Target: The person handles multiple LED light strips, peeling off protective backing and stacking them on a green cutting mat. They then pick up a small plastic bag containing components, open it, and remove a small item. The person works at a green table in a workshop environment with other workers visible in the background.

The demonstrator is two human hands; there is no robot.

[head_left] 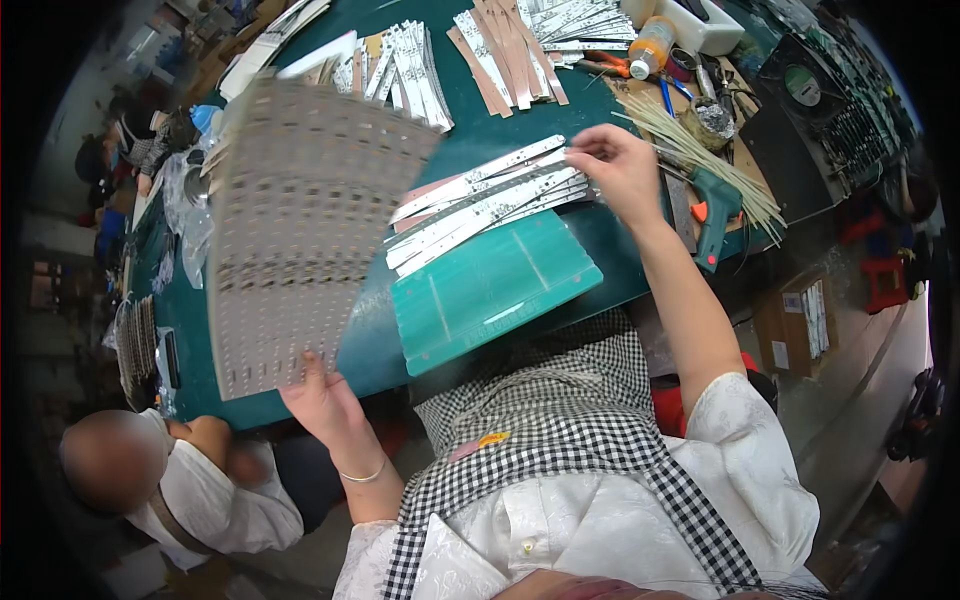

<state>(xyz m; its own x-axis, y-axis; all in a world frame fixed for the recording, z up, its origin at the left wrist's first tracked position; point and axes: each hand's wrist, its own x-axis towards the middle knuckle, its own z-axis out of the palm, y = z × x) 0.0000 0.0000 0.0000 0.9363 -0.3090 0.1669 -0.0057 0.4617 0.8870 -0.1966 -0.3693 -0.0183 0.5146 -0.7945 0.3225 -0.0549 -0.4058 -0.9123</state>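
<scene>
My left hand [325,405] grips the lower edge of a large brownish-grey circuit board panel [300,230], thumb on its face. The panel stands tilted up at the left, blurred by motion, with rows of small marks and slots. Over the table, my right hand [622,175] is closed in a pinch at the right end of a white circuit board strip [510,165]. That strip is on a fanned pile of narrow strips [480,215], white with dark marks, some brownish. Just nearer to me lies a green plastic board [495,285] at the table's front edge.
More strips [505,50] lie in bunches at the back. At the right are a green glue gun [717,215], thin pale sticks [700,150], orange-handled pliers [605,65] and an orange bottle [652,45]. A seated person [215,480] is close by on the left.
</scene>
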